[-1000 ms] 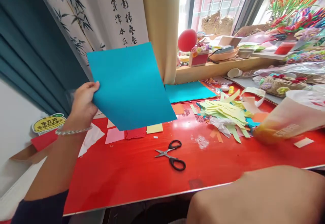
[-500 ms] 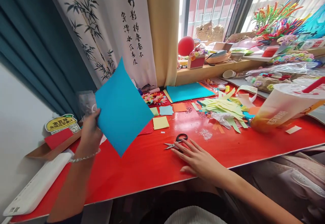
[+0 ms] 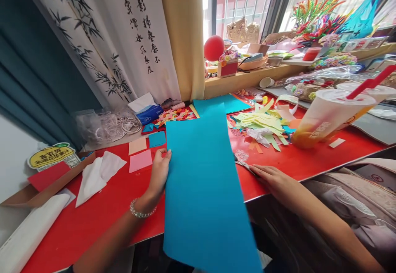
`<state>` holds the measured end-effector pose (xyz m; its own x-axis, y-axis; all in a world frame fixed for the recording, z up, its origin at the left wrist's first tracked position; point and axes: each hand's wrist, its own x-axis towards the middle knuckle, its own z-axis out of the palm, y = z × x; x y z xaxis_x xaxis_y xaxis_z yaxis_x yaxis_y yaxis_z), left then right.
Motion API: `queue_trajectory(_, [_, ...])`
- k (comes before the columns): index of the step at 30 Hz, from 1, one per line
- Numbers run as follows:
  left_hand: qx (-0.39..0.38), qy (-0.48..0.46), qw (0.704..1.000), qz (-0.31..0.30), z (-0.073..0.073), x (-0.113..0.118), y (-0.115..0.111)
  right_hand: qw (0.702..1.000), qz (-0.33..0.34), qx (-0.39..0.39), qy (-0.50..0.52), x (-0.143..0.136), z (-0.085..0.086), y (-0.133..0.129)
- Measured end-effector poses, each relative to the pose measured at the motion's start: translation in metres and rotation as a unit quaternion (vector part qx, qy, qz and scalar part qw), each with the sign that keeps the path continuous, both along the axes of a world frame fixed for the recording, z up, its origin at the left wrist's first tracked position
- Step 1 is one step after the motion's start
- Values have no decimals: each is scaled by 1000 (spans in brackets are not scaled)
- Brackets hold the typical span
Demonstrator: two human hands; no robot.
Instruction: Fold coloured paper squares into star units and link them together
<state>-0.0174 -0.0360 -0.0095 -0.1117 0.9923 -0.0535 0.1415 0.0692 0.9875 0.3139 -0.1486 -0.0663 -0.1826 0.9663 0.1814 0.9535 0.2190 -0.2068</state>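
Note:
A large blue paper sheet (image 3: 204,182) hangs over the table's front edge, its left edge pinched by my left hand (image 3: 160,169). Beyond the sheet's right side, my right hand (image 3: 269,176) rests low over the red table (image 3: 123,207), fingers together at the scissors (image 3: 244,165). The sheet partly hides the scissors, and whether my fingers grip them cannot be made out. Small pink (image 3: 140,161) and blue (image 3: 157,139) paper squares lie left of the sheet. More blue paper (image 3: 235,103) lies flat at the back.
Yellow-green paper strips (image 3: 262,120) are heaped right of the sheet. Drink cups (image 3: 328,118) with a red straw stand at the right. White tissues (image 3: 99,174), a blue tissue pack (image 3: 150,114) and a cardboard tray (image 3: 58,182) are at the left. A bag (image 3: 359,207) sits below the right edge.
My left hand has brought the blue sheet right and toward me, and more of its length shows. My right hand and the scissors have shifted right. The view has turned, showing more of the table's left side.

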Motion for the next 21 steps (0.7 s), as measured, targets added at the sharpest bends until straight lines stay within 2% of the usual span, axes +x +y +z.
queue_trajectory(5, [-64, 7, 996, -56, -12, 14, -6, 999, -44, -10, -13, 50, -13, -4])
queue_trajectory(8, [-112, 18, 990, -82, -17, 29, -12, 997, -69, 17, -3, 77, -26, -6])
queue_trajectory(12, [-131, 33, 986, -95, -27, 54, -9, 992, -119, 51, -5, 95, -33, -9])
queue_trajectory(15, [-127, 46, 984, -112, -32, 73, -2, 984, -149, 98, -26, 88, -22, -10])
queue_trajectory(17, [-127, 64, 981, -130, -30, 84, 2, 979, -150, 138, -23, 74, -10, -10])
queue_trajectory(19, [-126, 87, 976, -157, -25, 90, 7, 980, -112, 164, 24, 52, 2, -7])
queue_trajectory(21, [-112, 118, 968, -189, -16, 89, 14, 987, -38, 154, 39, 25, 7, -2])
